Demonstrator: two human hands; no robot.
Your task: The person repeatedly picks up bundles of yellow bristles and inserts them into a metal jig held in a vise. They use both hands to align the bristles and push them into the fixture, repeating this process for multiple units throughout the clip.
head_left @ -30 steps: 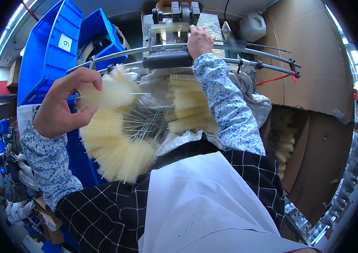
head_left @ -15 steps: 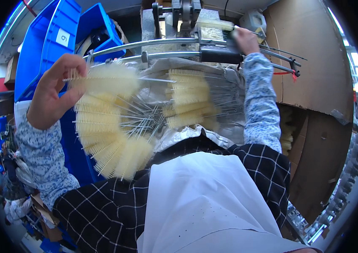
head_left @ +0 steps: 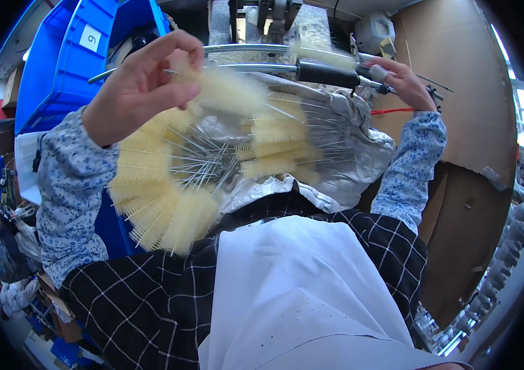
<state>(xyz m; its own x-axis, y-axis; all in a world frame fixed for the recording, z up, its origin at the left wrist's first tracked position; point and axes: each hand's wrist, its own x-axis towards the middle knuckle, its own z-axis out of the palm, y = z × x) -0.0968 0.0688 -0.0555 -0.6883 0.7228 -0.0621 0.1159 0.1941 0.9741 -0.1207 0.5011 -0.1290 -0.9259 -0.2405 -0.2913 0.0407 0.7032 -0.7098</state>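
My left hand (head_left: 141, 86) is raised over the pile, its thumb and fingers closed on the tip of a bottle brush (head_left: 231, 91) with cream bristles, smeared by motion. Its wire stem slants right, over a second group of brushes (head_left: 277, 135). Below, several more brushes (head_left: 144, 166) lie fanned in an arc, wire stems inward. My right hand (head_left: 410, 86) is at the right end of the metal rails (head_left: 246, 68), fingers bent around something I cannot make out. Next to its fingertips a blurred cream brush (head_left: 323, 54) lies across the rails, above a black roller (head_left: 326, 73).
Behind the rails stands a metal machine (head_left: 268, 24). Blue crates (head_left: 67, 68) are at the left, a large cardboard sheet (head_left: 459, 80) at the right. A whitish jug (head_left: 374, 32) stands at the back. Grey cloth (head_left: 360, 166) lies under the brushes.
My left hand has moved right and farther away with its brush. My right hand has shifted right and slightly nearer along the rails. The grey cloth shows more at the right.
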